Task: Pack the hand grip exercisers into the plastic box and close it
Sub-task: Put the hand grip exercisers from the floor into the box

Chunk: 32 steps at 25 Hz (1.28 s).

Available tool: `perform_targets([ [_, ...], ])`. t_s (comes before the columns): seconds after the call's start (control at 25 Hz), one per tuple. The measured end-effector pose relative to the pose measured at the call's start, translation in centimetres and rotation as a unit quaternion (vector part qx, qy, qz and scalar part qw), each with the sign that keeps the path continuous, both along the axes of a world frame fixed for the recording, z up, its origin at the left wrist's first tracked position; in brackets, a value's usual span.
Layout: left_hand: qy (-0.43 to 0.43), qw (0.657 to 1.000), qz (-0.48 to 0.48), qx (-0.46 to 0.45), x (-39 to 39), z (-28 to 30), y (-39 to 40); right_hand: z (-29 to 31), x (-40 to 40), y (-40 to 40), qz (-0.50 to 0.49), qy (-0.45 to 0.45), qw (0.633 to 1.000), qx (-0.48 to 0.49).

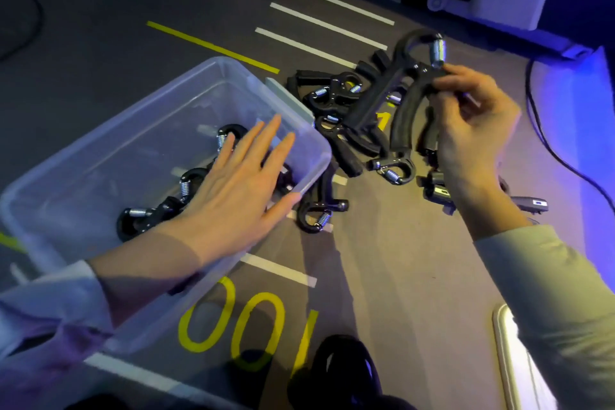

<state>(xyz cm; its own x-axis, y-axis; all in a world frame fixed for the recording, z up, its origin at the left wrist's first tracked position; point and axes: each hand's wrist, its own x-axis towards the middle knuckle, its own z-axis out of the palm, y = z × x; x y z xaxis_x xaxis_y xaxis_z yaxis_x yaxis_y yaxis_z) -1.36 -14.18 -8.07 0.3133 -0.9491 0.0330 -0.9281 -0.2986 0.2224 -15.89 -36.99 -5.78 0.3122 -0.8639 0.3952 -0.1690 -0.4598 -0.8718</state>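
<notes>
The left hand (233, 190) lies flat, fingers straight and spread, over the exercisers (159, 210) inside the clear plastic box (100, 150). The right hand (472, 143), raised with wrist bent, pinches a black hand grip exerciser (404, 100) by its hinge end above the loose pile (339, 130) lying between both hands.

surface: dark floor mat (382, 276) with white and yellow markings | lower left: clear plastic box (100, 156) | upper centre: heap of black hand grip exercisers (349, 130) | right: black cable (545, 143)
</notes>
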Motion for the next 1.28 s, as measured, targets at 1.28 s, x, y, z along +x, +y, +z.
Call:
perform_targets([
  [1.28,0.011,0.984,0.167,0.057,7.6,0.4,14.6,-4.1,15.4,20.6,0.52,0.549,0.631,-0.175],
])
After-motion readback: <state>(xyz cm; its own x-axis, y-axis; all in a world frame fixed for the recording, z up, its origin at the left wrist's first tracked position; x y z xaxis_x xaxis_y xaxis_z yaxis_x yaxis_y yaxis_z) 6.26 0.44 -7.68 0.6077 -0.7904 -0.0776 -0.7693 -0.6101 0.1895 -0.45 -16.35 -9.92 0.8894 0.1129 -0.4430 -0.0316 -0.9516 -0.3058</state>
